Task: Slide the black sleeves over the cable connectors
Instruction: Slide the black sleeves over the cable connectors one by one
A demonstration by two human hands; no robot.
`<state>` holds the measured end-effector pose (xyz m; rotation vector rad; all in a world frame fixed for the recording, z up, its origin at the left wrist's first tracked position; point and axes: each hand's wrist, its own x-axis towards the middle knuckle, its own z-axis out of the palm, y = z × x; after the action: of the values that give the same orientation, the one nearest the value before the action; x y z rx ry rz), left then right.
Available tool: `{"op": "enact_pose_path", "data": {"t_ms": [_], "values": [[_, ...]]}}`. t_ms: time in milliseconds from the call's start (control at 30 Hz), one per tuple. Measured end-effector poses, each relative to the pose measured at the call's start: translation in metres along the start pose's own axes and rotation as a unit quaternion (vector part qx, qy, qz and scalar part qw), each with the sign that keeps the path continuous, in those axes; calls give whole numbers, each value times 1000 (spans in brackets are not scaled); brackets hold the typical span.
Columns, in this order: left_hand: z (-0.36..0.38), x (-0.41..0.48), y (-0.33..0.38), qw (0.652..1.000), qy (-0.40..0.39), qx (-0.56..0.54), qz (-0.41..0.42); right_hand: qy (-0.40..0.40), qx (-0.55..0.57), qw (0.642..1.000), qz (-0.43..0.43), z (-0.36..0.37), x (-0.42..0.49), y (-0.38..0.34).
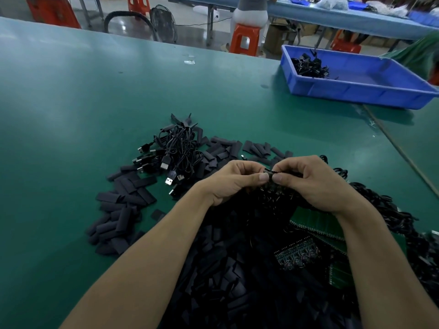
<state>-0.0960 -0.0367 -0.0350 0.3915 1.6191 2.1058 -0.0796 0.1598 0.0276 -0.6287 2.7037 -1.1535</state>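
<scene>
**In hand.** Small black piece (pixel 270 171), centre of frame. The left hand (pixel 231 184) pinches one end between thumb and curled fingers, and the right hand (pixel 313 184) pinches the other end the same way. Fingertips hide most of it, so I cannot tell whether it is a sleeve, a connector, or one on the other.

**Handling, judged.** The sleeves look light, soft and flattened, so a mouth is likely to close under pressure. Squeeze a sleeve by its edges to open it. Hold the cable just behind its stiff plug.

**Stock.**
- Black sleeves (pixel 123 210) — too many to count. They lie in drifts at centre left, above the hands and thickly along the bottom of the frame.
- USB cables (pixel 177 150) — one tangled bundle, upper left of the hands, with roughly eight plugs showing.
- Coiled black leads (pixel 392 217), right of the hands. Their number is unreadable.
- Green circuit boards (pixel 316 224), stacked beneath the right wrist.
- Blue tray (pixel 356 93), one, upper right, with a small heap of black cables (pixel 308 67) in its far left corner.
- Green table (pixel 71 91), under everything.
</scene>
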Motion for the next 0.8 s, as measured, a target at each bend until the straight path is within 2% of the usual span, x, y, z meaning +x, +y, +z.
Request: {"op": "enact_pose_path", "data": {"t_ms": [233, 367, 467, 567, 633, 800], "values": [[3, -1, 5, 999, 17, -35, 12, 104, -19, 994, -16, 10, -2, -2], [6, -1, 1, 996, -8, -90, -2, 50, 8, 998, -24, 2, -3, -7], [8, 0, -1, 993, 15, -120, 3, 65, 35, 997, -3, -5, -3, -6], [11, 1, 2, 981, 98, -166, 23, 140, -2, 990, 6, -4, -4, -5], [13, -1, 7, 971, 139, -179, 70, 215, -58, 975, 2, 0, -6, -8], [21, -13, 31, 937, 207, -154, 235, 392, -170, 904, -9, 8, -11, -19]]}}
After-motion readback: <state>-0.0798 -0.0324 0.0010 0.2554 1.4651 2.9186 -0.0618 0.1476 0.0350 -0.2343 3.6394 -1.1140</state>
